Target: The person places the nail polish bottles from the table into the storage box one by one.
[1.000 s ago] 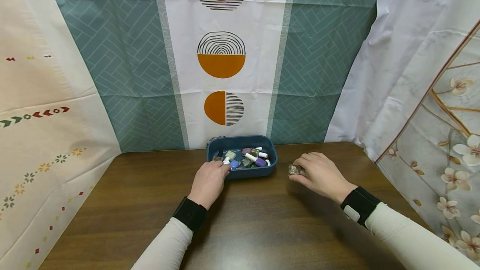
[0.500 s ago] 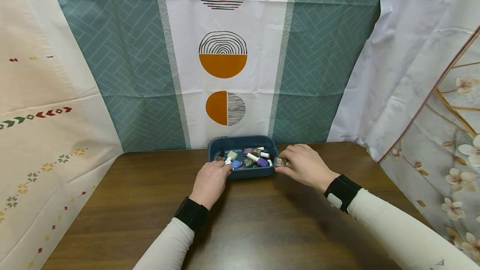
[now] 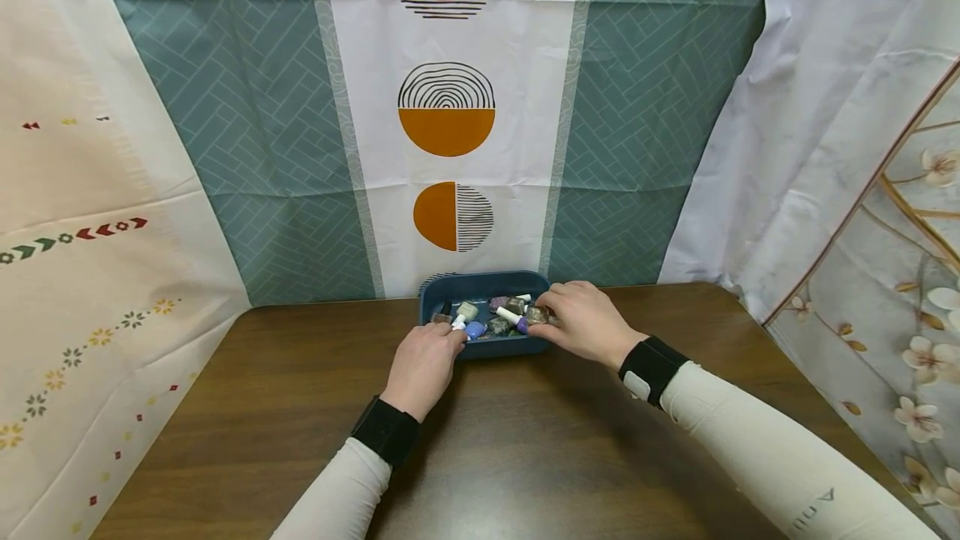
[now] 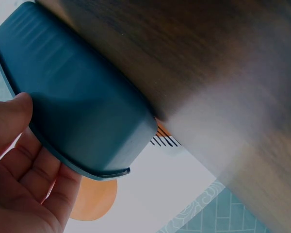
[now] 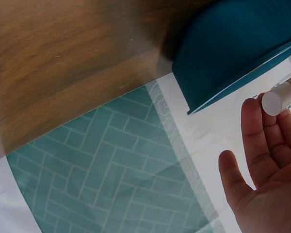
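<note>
A dark teal plastic bin (image 3: pixel 495 349) stands at the table's far edge, holding several nail polish bottles. My left hand (image 3: pixel 424 363) grips its near rim toward the left corner; in the left wrist view the thumb (image 4: pixel 20 108) lies on the outer wall. Over the bin's right end, my right hand (image 3: pixel 585 319) holds a glittery nail polish bottle (image 3: pixel 537 315) at its fingertips. The white cap (image 5: pixel 276 99) of this bottle shows in the right wrist view. Under it lies a purple bottle with a white cap (image 3: pixel 508 316), partly covered.
Among the other bottles in the bin are a blue one (image 3: pixel 475 329) and a pale green one (image 3: pixel 467 310). The brown wooden table (image 3: pixel 480 448) extends toward me. A patterned curtain (image 3: pixel 300 148) hangs right behind the bin.
My right hand has carried the glittery bottle leftward from the table beside the bin to above its right end. My left hand has stayed on the rim.
</note>
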Demonstrator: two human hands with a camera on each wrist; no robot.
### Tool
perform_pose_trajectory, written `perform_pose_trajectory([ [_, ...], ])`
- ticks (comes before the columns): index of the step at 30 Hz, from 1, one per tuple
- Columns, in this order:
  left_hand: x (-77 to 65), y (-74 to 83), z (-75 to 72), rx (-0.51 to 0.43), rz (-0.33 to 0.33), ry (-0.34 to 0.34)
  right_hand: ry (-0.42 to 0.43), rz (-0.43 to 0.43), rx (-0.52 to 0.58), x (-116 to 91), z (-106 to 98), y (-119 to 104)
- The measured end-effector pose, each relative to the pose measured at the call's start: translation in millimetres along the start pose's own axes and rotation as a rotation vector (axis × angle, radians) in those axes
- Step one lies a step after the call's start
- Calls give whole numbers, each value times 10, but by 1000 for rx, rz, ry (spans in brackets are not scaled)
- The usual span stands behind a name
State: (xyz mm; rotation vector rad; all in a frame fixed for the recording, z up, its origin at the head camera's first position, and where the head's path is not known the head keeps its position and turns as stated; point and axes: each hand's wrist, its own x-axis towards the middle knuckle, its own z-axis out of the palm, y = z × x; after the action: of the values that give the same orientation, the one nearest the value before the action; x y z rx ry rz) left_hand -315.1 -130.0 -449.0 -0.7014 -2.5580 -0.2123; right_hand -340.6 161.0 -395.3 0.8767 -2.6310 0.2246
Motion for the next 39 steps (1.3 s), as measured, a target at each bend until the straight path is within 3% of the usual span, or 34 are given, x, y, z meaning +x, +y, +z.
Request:
perform_pose_trajectory([
  [20,8,-1,9,21,-16,-19,-98,46,17,407,215,-187],
  [39,7,-21,29,10,11,7,-188,74,73,674,464,-365],
])
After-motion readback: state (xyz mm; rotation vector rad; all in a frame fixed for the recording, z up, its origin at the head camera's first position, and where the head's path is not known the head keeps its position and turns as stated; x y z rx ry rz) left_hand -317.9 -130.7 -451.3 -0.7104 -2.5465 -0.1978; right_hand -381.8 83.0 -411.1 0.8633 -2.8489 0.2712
